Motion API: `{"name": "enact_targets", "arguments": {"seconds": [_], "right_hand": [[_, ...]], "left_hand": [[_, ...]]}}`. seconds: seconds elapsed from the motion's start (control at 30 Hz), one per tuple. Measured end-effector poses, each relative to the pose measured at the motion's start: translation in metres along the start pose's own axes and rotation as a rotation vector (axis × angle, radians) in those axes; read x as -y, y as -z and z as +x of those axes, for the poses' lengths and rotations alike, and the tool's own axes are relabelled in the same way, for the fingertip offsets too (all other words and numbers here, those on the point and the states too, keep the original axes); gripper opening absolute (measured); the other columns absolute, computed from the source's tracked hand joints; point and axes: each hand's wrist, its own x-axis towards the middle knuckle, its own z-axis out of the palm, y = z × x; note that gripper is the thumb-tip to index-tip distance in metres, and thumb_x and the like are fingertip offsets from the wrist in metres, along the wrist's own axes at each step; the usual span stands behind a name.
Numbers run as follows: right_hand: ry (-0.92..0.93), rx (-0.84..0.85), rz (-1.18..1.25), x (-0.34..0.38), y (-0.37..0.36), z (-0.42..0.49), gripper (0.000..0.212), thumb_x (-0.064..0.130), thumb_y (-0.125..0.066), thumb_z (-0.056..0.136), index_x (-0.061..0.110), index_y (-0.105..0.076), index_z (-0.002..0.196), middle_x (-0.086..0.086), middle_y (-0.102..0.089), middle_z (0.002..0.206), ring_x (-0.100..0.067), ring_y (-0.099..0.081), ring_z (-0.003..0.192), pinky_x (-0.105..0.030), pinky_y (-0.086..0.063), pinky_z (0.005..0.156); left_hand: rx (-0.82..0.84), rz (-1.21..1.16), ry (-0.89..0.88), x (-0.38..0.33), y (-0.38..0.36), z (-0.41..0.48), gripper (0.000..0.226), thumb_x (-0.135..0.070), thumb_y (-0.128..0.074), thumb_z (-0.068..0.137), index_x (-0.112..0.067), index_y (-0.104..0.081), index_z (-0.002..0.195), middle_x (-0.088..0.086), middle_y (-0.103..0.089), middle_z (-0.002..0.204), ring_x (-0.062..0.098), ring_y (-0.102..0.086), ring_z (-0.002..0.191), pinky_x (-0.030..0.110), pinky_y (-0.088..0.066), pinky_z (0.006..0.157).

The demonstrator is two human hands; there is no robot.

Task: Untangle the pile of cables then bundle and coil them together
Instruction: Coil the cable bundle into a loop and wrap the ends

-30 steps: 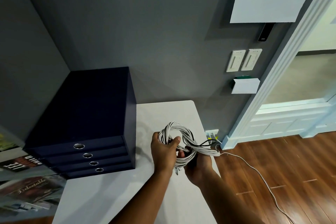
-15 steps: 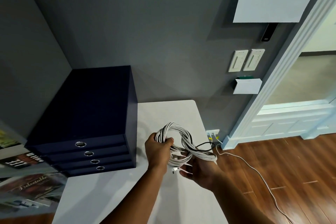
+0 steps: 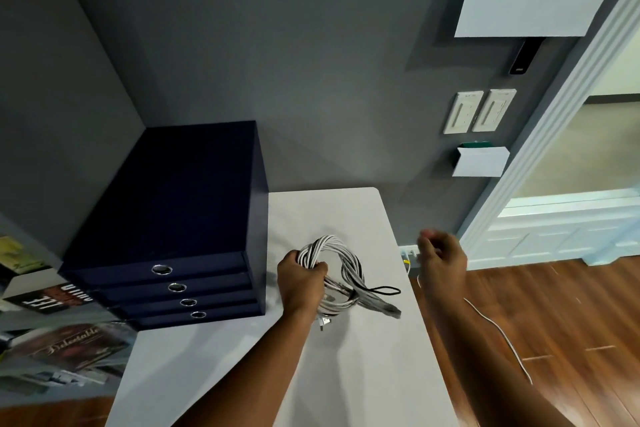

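We note a dark drawer box (image 3: 166,218) standing close at the left of the white desk (image 3: 363,374), its right edge dropping to wood floor (image 3: 554,315) where a loose white cord (image 3: 498,329) trails. Since half a second ago the right hand (image 3: 441,258) has let go and pulled off past that edge, fingers loosely curled on nothing, while the left hand (image 3: 300,282) alone clamps its fingers round the cable coil (image 3: 341,274) above the desk. Open desk lies toward us.

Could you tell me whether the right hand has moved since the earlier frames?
Yes. The right hand has left the cable coil and swung right, off the table edge, towards the wall socket.
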Motion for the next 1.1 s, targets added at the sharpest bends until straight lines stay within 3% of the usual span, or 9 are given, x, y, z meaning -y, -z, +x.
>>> {"name": "enact_targets", "arguments": {"seconds": [0.1,0.17,0.23,0.47,0.57,0.67,0.8,0.93,1.1], "right_hand": [[0.422,0.383,-0.233,0.04,-0.019,-0.014,0.007,0.008,-0.066,0.09,0.013,-0.069,0.086,0.005,-0.065,0.078,-0.004,-0.056,0.067,-0.017,-0.045,0.065],[0.585,0.672,-0.537,0.042,-0.032,-0.023,0.008,0.027,-0.068,0.087,0.02,-0.072,0.088,0.006,-0.066,0.086,-0.009,-0.056,0.078,-0.023,-0.046,0.072],[0.671,0.847,-0.873,0.031,-0.042,-0.029,0.033,0.05,-0.059,0.083,0.024,-0.072,0.1,0.003,-0.063,0.099,-0.019,-0.054,0.092,-0.033,-0.047,0.081],[0.698,0.901,-1.368,0.011,-0.061,-0.046,0.031,0.036,-0.057,0.088,0.017,-0.066,0.111,-0.007,-0.049,0.122,-0.03,-0.046,0.11,-0.038,-0.044,0.084],[0.629,0.875,-1.308,-0.001,-0.061,-0.049,0.028,0.028,-0.056,0.088,0.014,-0.068,0.109,-0.006,-0.051,0.124,-0.03,-0.049,0.108,-0.037,-0.044,0.082],[0.52,0.865,-1.119,-0.012,-0.057,-0.049,0.022,0.022,-0.053,0.084,0.012,-0.069,0.095,-0.004,-0.055,0.112,-0.03,-0.051,0.098,-0.033,-0.043,0.08],[0.426,0.85,-0.923,-0.02,-0.055,-0.047,0.007,0.015,-0.059,0.079,0.013,-0.062,0.073,-0.004,-0.055,0.096,-0.029,-0.047,0.084,-0.029,-0.028,0.071],[0.384,0.9,-0.704,-0.02,-0.043,-0.041,0.044,0.017,-0.068,0.076,0.03,-0.034,0.051,0.01,-0.042,0.074,-0.025,-0.044,0.077,-0.029,-0.027,0.068],[0.204,0.975,-0.493,-0.027,-0.028,-0.029,0.033,0.027,-0.075,0.074,0.011,-0.052,0.057,0.008,-0.047,0.074,-0.017,-0.049,0.074,-0.028,-0.037,0.068]], "left_hand": [[0.048,0.029,0.023,0.0,-0.004,-0.001,0.015,0.002,-0.074,0.075,-0.004,-0.062,0.08,0.006,-0.067,0.067,0.024,-0.062,0.057,0.035,-0.053,0.056],[0.082,0.034,0.031,-0.001,-0.007,-0.002,0.017,0.004,-0.075,0.074,-0.005,-0.063,0.081,0.006,-0.068,0.069,0.021,-0.061,0.057,0.032,-0.052,0.053],[0.098,0.04,0.026,-0.002,-0.008,-0.002,0.017,0.005,-0.074,0.073,-0.007,-0.064,0.081,0.004,-0.068,0.069,0.02,-0.061,0.058,0.033,-0.053,0.053],[0.107,0.042,0.051,0.002,-0.01,0.003,0.014,0.0,-0.074,0.072,-0.01,-0.066,0.077,0.006,-0.071,0.069,0.027,-0.069,0.062,0.04,-0.059,0.059],[0.138,0.009,0.042,0.004,-0.009,0.004,0.014,-0.012,-0.081,0.079,-0.01,-0.067,0.077,0.002,-0.07,0.068,0.017,-0.065,0.058,0.025,-0.054,0.051],[0.179,0.042,0.013,0.008,-0.004,0.012,0.035,-0.035,-0.076,0.087,-0.003,-0.067,0.078,0.003,-0.065,0.066,0.015,-0.057,0.057,0.017,-0.043,0.047],[0.197,0.13,-0.046,0.013,-0.001,0.017,0.043,-0.043,-0.064,0.094,-0.002,-0.066,0.081,0.01,-0.067,0.073,0.018,-0.057,0.064,0.022,-0.041,0.053],[0.198,0.174,-0.015,0.02,0.0,0.02,0.043,-0.045,-0.058,0.097,-0.008,-0.06,0.076,0.003,-0.062,0.071,0.019,-0.056,0.066,0.028,-0.041,0.056],[0.324,-0.012,0.192,0.019,-0.003,0.02,0.037,-0.042,-0.055,0.1,-0.007,-0.065,0.095,0.004,-0.069,0.082,0.016,-0.064,0.07,0.03,-0.048,0.067]]}}
